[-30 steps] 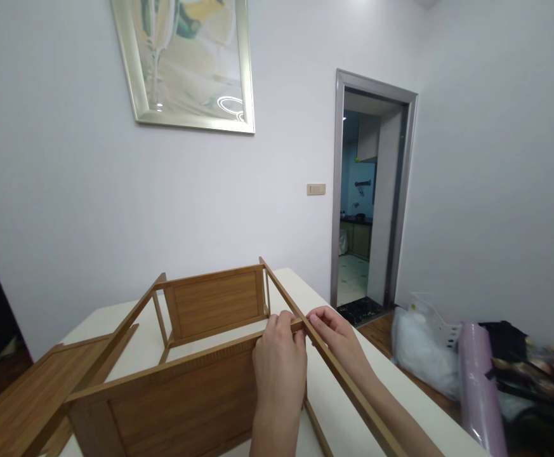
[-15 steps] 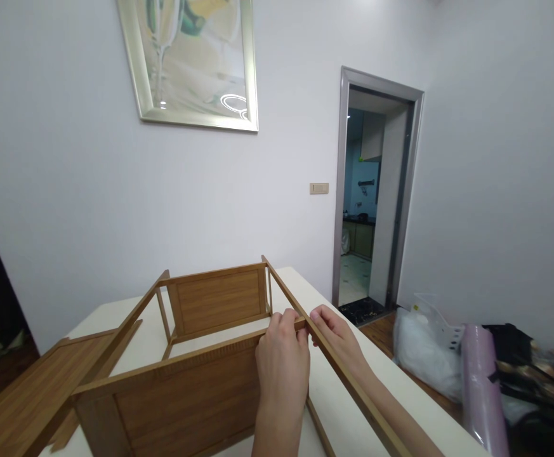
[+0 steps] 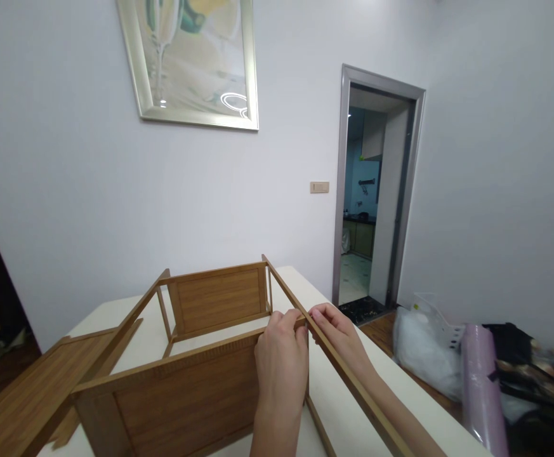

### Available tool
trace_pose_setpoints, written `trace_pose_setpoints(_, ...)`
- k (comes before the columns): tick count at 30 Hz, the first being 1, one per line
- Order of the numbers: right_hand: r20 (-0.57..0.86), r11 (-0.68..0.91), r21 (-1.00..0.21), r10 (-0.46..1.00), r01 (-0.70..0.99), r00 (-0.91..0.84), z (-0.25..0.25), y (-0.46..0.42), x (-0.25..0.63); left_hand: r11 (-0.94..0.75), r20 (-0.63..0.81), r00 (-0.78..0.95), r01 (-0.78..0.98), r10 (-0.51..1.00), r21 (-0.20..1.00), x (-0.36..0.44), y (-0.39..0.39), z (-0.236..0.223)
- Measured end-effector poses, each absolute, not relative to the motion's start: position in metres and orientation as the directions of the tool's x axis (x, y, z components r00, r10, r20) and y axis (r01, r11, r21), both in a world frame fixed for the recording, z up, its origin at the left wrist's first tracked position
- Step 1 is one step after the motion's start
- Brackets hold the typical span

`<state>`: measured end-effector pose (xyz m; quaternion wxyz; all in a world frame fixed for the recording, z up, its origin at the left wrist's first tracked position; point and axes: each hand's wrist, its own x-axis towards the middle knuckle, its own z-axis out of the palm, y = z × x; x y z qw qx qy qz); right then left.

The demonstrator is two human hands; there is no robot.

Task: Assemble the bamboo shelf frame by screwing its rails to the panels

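Working at a white table (image 3: 336, 409), with a flat wooden panel (image 3: 33, 381) to the left, a plastic bag (image 3: 422, 355) and purple roll (image 3: 481, 381) beyond the right edge, and a long rail (image 3: 363, 400) slanting between both hands. Clamping the left hand (image 3: 281, 355) over the upper right corner of the near panel (image 3: 186, 400), against the rail; reaching the right hand (image 3: 338, 333) to the rail's outer side, impossible to tell whether closed on anything.

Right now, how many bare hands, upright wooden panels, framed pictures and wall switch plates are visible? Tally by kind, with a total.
Hands: 2 (left hand, right hand)
Upright wooden panels: 2 (near panel, far panel)
Framed picture: 1
Switch plate: 1
Total: 6
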<state>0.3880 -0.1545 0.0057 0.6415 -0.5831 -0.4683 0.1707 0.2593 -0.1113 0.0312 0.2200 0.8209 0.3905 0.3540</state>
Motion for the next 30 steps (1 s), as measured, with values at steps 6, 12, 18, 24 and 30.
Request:
trace_pose_setpoints(6,0.401,0.273,-0.909,0.778,0.316,0.484,0.0038,-0.1529,0.3913,-0.593,0.396,0.451,0.491,0.8,0.639,0.2606,-0.1088,0.0313)
trace_pose_setpoints(12,0.394,0.2,-0.892,0.783,0.405,0.481,-0.0013,-0.1487,0.3916,-0.6,0.394,0.461,0.502,0.795,0.623,0.2592,-0.1094,0.0315)
trace_pose_setpoints(18,0.404,0.189,-0.886,0.763,0.423,0.505,-0.0035,-0.1456,0.391,-0.603,0.389,0.469,0.512,0.793,0.612,0.2587,-0.1103,0.0342)
trace_pose_setpoints(24,0.44,0.24,-0.88,0.737,0.411,0.512,0.0036,-0.1526,0.3891,-0.604,0.402,0.46,0.494,0.792,0.625,0.2601,-0.1101,0.0337)
trace_pose_setpoints(30,0.428,0.243,-0.883,0.771,0.402,0.471,0.0028,-0.1517,0.3911,-0.603,0.405,0.454,0.493,0.793,0.628,0.2596,-0.1103,0.0337)
